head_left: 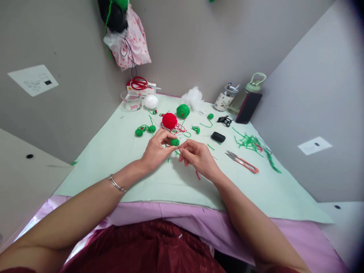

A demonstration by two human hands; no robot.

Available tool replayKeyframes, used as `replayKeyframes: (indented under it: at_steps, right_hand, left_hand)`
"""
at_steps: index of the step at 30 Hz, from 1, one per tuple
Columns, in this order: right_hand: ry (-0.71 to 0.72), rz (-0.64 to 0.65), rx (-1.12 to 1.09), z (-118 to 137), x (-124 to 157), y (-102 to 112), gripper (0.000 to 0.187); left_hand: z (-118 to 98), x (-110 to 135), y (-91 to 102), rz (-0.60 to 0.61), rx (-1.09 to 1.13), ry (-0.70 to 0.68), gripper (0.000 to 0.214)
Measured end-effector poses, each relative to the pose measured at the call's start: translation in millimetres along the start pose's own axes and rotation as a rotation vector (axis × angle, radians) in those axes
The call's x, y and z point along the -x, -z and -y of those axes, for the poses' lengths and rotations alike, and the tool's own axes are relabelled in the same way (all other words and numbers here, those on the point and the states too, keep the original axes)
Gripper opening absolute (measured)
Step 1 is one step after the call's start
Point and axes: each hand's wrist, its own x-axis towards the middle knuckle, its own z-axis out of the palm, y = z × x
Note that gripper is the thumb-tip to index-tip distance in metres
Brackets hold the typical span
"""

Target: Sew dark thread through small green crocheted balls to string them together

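Note:
Between the thumb and fingers of my left hand (158, 146) is a small green crocheted piece (174, 142), held just above the table. My right hand (198, 154) meets it from the right, thumb and forefinger pinched at its lower edge. What sits in that pinch is too small to make out. Right behind my hands lie a red yarn ball (170, 120) and a green yarn ball (182, 111). Small green crocheted pieces (139, 131) rest to the left, and another green piece with a tail (210, 116) lies farther back on the right.
Orange thread snips (243, 162) and a heap of green yarn scraps (248, 141) lie at right. A black case (218, 137), black hair clip (224, 121), phone (248, 108) and pen cup (225, 99) stand behind. White stuffing (193, 98), white yarn (151, 101), a plastic tub (131, 102) and red scissors (140, 83) line the back.

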Motion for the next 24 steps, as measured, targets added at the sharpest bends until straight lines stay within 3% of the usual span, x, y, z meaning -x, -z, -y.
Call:
replayKeyframes:
  at_steps: [7,14,24]
  right_hand:
    - [0.016,-0.023,-0.017,-1,-1,-2,0.017]
    - [0.097,-0.14,-0.071,0,2,-2,0.018]
    - [0.147,-0.233,0.068,1,2,4,0.018]
  left_hand:
    - [-1,0,0.5,-0.005,0.044,0.035,0.019]
    - [-9,-2,2.7,0.07,0.232,0.111,0.026]
    - [-12,-2,5.2,0.119,0.242,0.131,0.029]
